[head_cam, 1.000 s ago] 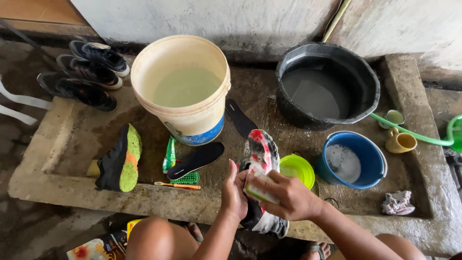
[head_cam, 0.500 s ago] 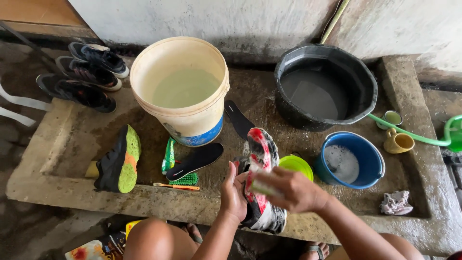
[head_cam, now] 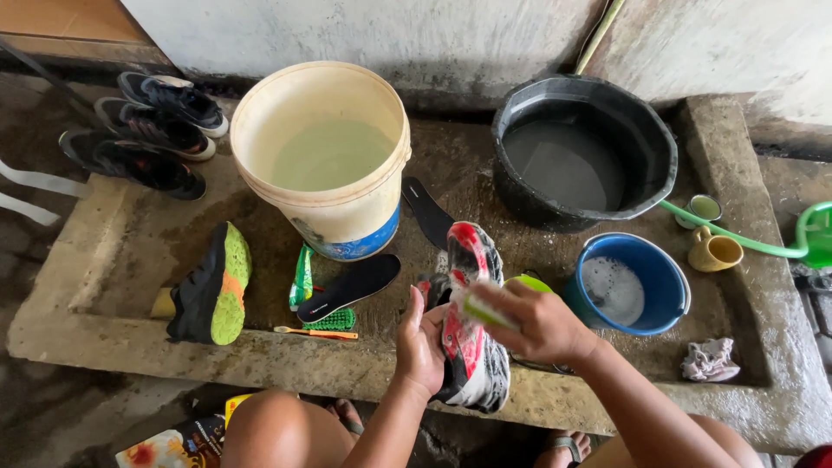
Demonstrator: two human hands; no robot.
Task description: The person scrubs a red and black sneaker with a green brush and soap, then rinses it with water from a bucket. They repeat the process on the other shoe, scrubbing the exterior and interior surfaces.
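The wet concrete wash slab (head_cam: 104, 260) carries the cream plastic bucket (head_cam: 322, 156) of greenish water, the black tub (head_cam: 582, 147) and the blue soapy bowl (head_cam: 631, 282). The red, white and black running shoe (head_cam: 472, 347) stands on end at the slab's near edge, my left hand (head_cam: 422, 347) cupped around its side. My right hand (head_cam: 537, 322), fingers closed on a green scrubbing brush (head_cam: 485, 310), has slid up the shoe since a moment ago, so the scrubbing strokes continue.

Bare slab (head_cam: 113, 269) beside green-soled shoe (head_cam: 211, 290)
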